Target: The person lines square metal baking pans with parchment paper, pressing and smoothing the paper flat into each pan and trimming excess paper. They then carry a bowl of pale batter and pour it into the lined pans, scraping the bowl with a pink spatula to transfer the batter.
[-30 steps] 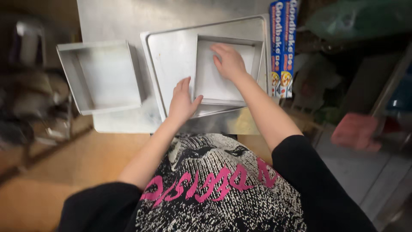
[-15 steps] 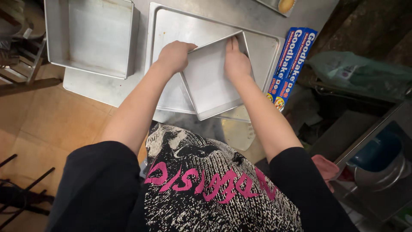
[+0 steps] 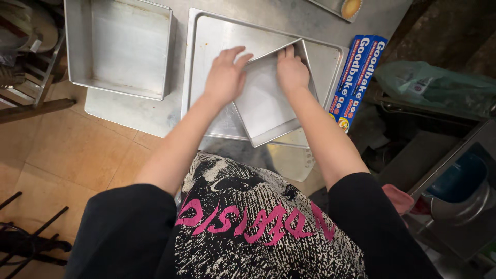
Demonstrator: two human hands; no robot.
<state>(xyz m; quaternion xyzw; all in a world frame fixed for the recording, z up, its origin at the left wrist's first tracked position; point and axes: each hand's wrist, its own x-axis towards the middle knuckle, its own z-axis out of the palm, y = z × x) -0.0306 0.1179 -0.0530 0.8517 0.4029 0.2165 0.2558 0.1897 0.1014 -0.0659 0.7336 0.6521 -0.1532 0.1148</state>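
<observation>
A small square metal baking pan [image 3: 266,111] lined with white paper rests turned at an angle on a large flat metal tray [image 3: 217,46]. My left hand [image 3: 226,77] lies over the pan's left rim with its fingers pressing on the paper. My right hand [image 3: 291,71] presses inside the pan's far corner, fingers against the wall. Neither hand lifts anything.
A deeper square metal pan [image 3: 121,46] stands to the left on the steel table [image 3: 129,111]. A long blue box of baking paper [image 3: 357,77] lies at the tray's right. A green bag [image 3: 434,88] and a blue bucket [image 3: 457,178] sit further right. Tiled floor shows at the left.
The camera has shifted, so the tray appears lower in view. Both hands stay at the small pan; my left hand has moved further onto its left rim and lining.
</observation>
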